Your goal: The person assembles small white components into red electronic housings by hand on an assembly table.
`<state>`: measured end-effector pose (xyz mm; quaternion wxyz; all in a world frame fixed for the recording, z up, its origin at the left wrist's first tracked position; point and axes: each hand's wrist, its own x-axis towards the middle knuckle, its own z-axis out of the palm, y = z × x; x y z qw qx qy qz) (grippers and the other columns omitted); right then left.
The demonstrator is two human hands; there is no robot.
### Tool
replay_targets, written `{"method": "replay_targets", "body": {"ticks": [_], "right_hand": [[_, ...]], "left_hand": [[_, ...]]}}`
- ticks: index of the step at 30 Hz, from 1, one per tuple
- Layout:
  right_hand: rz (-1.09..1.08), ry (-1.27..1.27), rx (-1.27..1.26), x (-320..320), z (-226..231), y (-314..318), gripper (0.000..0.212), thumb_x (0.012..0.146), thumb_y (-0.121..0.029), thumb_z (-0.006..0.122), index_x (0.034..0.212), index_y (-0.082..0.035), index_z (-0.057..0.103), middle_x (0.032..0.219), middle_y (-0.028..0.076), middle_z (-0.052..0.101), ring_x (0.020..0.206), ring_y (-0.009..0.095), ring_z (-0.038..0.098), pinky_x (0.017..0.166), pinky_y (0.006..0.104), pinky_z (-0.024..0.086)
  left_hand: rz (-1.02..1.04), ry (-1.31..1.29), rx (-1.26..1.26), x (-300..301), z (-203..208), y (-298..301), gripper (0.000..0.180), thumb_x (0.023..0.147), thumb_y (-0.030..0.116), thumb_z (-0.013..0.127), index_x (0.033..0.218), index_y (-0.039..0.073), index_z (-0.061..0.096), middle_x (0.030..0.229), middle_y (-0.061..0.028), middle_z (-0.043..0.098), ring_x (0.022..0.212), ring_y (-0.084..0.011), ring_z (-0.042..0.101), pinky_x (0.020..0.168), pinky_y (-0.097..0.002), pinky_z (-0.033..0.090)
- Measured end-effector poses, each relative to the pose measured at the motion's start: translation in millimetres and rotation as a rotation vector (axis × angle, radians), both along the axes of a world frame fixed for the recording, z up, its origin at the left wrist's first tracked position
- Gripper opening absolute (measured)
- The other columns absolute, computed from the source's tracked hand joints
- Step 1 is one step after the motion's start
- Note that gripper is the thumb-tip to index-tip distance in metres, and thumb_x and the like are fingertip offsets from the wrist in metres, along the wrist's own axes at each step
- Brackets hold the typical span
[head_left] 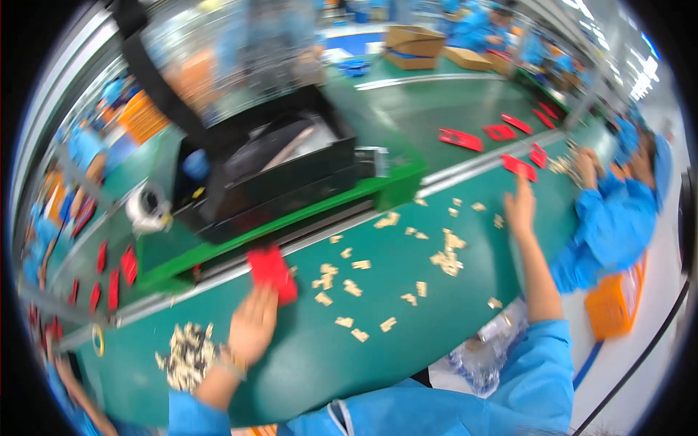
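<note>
My left hand (252, 328) is at the near end of a red flat rectangular part (272, 273), its fingers together on the part's edge. Both are smeared by motion, and the thumb is hidden. Stretched out to the right, my right hand (520, 205) has its fingers extended, the tips at the near edge of another red part (519, 168). Whether they press on it I cannot make out. Small cream-coloured pieces (352, 288) lie scattered on the green bench (305, 374) between my hands. A pile of cream and dark pieces (187, 357) sits beside my left wrist.
A black bin (280, 171) stands on a green-edged shelf beyond the bench. More red parts (461, 139) lie on the far belt (407, 109). A co-worker in blue (611, 218) handles small pieces at the right. A clear plastic bag (491, 349) sits by my right sleeve.
</note>
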<state>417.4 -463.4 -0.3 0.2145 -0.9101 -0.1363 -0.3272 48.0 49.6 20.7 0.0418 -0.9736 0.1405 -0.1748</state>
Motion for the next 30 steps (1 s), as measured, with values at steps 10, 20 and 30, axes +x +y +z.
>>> {"method": "replay_targets", "body": {"ticks": [10,20,30], "right_hand": [[-0.361,0.214,-0.476,192.8,-68.0,-174.7,0.09,0.077,0.003,0.047,0.153,-0.033,0.017,0.115,0.017,0.058,0.097,0.037,0.061,0.076,0.0496,0.049],[0.253,-0.177,-0.063,-72.4,38.7,34.7,0.07,0.074,0.012,0.058,0.14,-0.007,0.049,0.093,0.01,0.063,0.078,0.026,0.059,0.071,0.0355,0.049],[1.004,0.905,0.45,-331.0,51.0,269.4,0.068,0.078,0.001,0.067,0.141,-0.002,0.042,0.101,0.011,0.062,0.076,0.016,0.061,0.064,0.0286,0.051]], "left_hand": [[0.349,0.061,-0.182,26.4,1.9,-20.7,0.059,0.084,0.02,0.067,0.137,0.003,0.045,0.145,-0.0223,0.038,0.135,-0.0374,0.036,0.113,-0.0467,0.029],[0.186,0.051,-0.648,-30.6,16.9,-56.8,0.059,0.082,0.011,0.068,0.136,0.004,0.046,0.146,-0.019,0.04,0.133,-0.039,0.04,0.106,-0.0465,0.038],[0.04,0.129,-0.393,-50.9,3.6,-65.8,0.052,0.079,0.012,0.056,0.131,0.005,0.053,0.137,-0.0154,0.048,0.1,-0.0274,0.057,0.084,-0.0324,0.049]]}}
